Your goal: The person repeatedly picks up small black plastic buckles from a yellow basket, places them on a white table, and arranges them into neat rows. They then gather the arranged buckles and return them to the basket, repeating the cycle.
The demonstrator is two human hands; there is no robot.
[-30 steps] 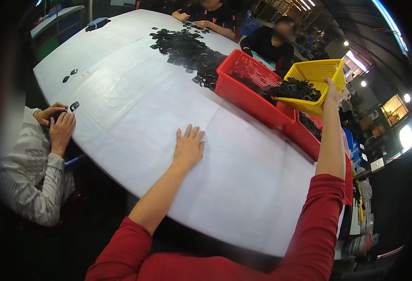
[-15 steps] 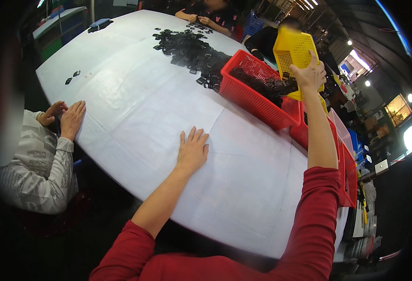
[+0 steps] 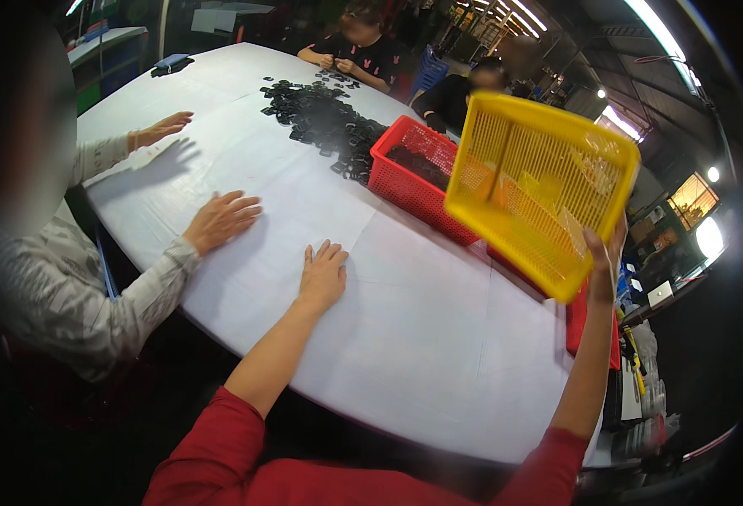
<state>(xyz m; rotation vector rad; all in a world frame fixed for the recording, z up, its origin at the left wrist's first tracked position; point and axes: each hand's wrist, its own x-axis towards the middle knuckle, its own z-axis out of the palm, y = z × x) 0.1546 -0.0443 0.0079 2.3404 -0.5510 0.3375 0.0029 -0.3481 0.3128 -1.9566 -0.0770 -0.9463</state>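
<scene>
My left hand lies flat on the white-covered table, fingers stretched out and holding nothing. With my right hand I grip the lower right edge of a yellow plastic basket, held up and tilted above the table's right side. Its slatted inside faces me, and I see no black pieces in it. Behind it, partly covered, stands a red perforated basket with dark pieces inside. A heap of small black buckle-like pieces spreads over the table beyond the red basket.
At the left a co-worker in a patterned grey sleeve reaches both hands over the table. Two more people sit at the far side. Another red basket stands at the right edge, partly hidden. A dark bundle lies at the far left.
The yellow basket has swung from over the red basket toward me and turned its inside my way; the dark pieces at its mouth are gone. The left co-worker's hands have moved over the table.
</scene>
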